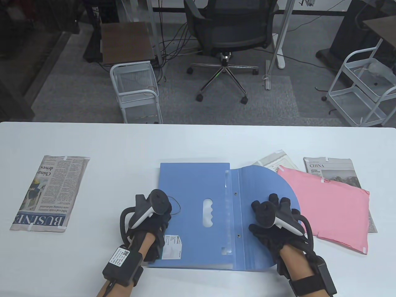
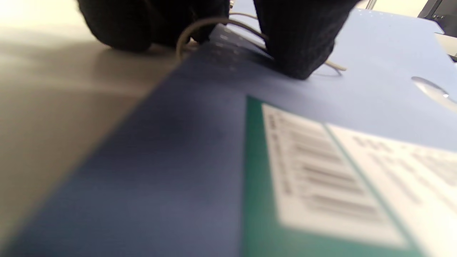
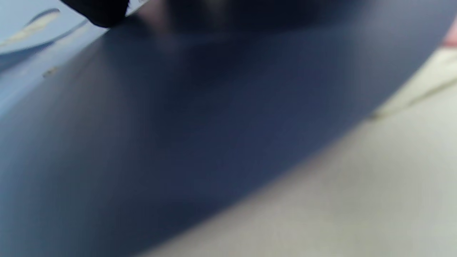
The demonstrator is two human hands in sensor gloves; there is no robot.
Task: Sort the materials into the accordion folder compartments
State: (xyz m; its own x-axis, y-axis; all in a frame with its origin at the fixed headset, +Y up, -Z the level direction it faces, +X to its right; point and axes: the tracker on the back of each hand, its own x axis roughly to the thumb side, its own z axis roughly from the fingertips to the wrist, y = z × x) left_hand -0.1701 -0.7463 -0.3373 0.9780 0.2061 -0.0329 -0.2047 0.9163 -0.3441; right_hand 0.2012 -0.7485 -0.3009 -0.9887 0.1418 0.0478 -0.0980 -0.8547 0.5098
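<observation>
Blue accordion folder [image 1: 198,191] lies flat near the table's front edge, centre, w/ its rounded flap [image 1: 263,185] swung open to the right. Body has a wavy cut-out handle slot [image 1: 208,213] mid-panel, two small rivets along the flap hinge, and a white label [image 1: 172,246] w/ barcode at its front-left corner. A thin elastic cord [image 2: 200,28] loops off the left edge by the left hand.

Left hand [image 1: 151,216] rests on the folder's left edge; in left wrist view one fingertip [image 2: 296,53] presses on the blue cover, other fingers on the table just beside the edge. Right hand [image 1: 273,222] lies flat on the open flap, fingers spread, holding nothing.

Pink envelope [image 1: 334,207] sits just right of the flap, overlapping a newspaper [image 1: 335,170]; another folded paper [image 1: 275,159] pokes out behind the flap. Third newspaper [image 1: 49,193] lies well apart at far left. White table [image 1: 198,139] shows bare room behind the folder and between folder and left newspaper.
</observation>
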